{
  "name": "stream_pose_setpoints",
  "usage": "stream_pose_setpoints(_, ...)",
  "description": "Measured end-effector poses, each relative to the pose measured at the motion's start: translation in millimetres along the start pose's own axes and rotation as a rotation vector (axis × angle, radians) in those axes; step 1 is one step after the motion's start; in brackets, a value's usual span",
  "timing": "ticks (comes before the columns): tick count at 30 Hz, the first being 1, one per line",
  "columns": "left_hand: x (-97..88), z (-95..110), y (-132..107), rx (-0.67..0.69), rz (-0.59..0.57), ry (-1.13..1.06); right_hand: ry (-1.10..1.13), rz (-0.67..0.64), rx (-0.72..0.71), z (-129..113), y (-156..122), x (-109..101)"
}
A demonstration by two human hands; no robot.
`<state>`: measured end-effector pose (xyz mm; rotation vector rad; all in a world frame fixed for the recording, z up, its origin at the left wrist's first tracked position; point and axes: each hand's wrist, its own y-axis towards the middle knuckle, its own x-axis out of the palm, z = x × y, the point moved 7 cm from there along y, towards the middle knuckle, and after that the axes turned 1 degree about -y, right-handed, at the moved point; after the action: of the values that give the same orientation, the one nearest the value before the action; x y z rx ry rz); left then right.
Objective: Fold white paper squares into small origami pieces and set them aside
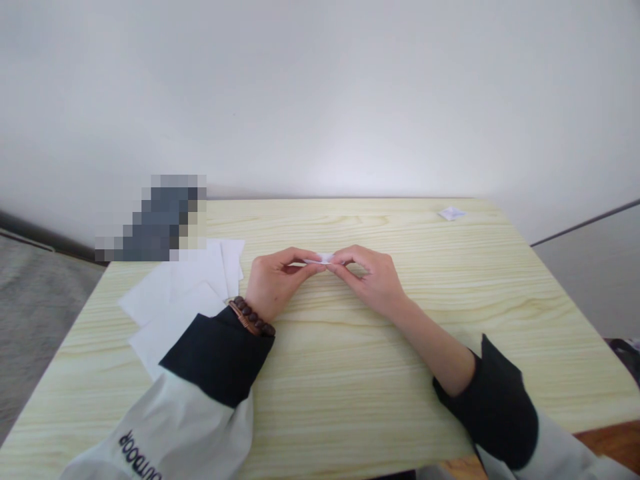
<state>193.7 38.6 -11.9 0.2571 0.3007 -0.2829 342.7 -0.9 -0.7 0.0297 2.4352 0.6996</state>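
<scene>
A small folded piece of white paper [326, 258] is pinched between both hands above the middle of the table. My left hand [280, 280] grips its left end with thumb and fingers. On the other end, my right hand [370, 277] closes its thumb and fingertips. Most of the folded paper is hidden behind the fingers, so its full shape does not show. Several loose sheets of white paper [187, 287] lie overlapping to the left of my left hand, partly under the left sleeve.
A small folded white paper piece [452, 213] rests near the far right corner of the wood-grain table [350, 400]. At the back left is a dark, pixelated object [155, 223]. A pale wall [340, 100] rises behind the table's far edge.
</scene>
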Motion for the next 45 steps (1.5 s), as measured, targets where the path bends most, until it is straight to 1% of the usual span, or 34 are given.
stream_pose_setpoints(4,-0.8,0.3,-0.6,-0.007,0.025,-0.064,0.184,-0.004,0.17,10.5,-2.4,2.9)
stream_pose_setpoints(7,-1.0,0.3,-0.9,-0.01,0.047,-0.098,0.315,-0.001,0.25,14.5,-4.2,6.7)
stream_pose_setpoints(10,0.0,-0.6,-0.8,-0.032,0.058,-0.145,0.367,0.036,0.283,14.9,-4.4,6.7)
stream_pose_setpoints(15,1.1,-4.0,0.4,-0.072,0.069,-0.189,0.392,0.087,0.308,15.1,-4.0,4.9)
stream_pose_setpoints(19,1.5,-9.1,0.8,-0.107,0.041,-0.223,0.376,0.11,0.333,16.6,-4.1,3.3)
stream_pose_setpoints(21,2.3,-12.3,0.4,-0.145,0.015,-0.241,0.381,0.105,0.362,18.1,-4.4,3.2)
stream_pose_setpoints(26,3.7,-17.0,-0.8,-0.238,-0.006,-0.338,0.458,0.054,0.45,24.2,-5.8,6.5)
stream_pose_setpoints(32,5.8,-20.6,-1.0,-0.284,-0.017,-0.389,0.487,0.017,0.471,28.2,-5.5,7.9)
stream_pose_setpoints(36,4.8,-20.6,-0.7,-0.273,-0.039,-0.374,0.483,0.022,0.489,29.3,-6.0,7.2)
stream_pose_setpoints(38,4.3,-20.4,-0.7,-0.268,-0.049,-0.357,0.525,0.012,0.494,29.9,-7.0,9.3)
stream_pose_setpoints(42,3.1,-19.6,-0.9,-0.258,-0.034,-0.347,0.621,-0.043,0.477,28.5,-9.1,15.7)
stream_pose_setpoints(45,3.3,-16.4,-0.8,-0.229,-0.038,-0.342,0.531,-0.117,0.44,24.1,-9.4,16.8)
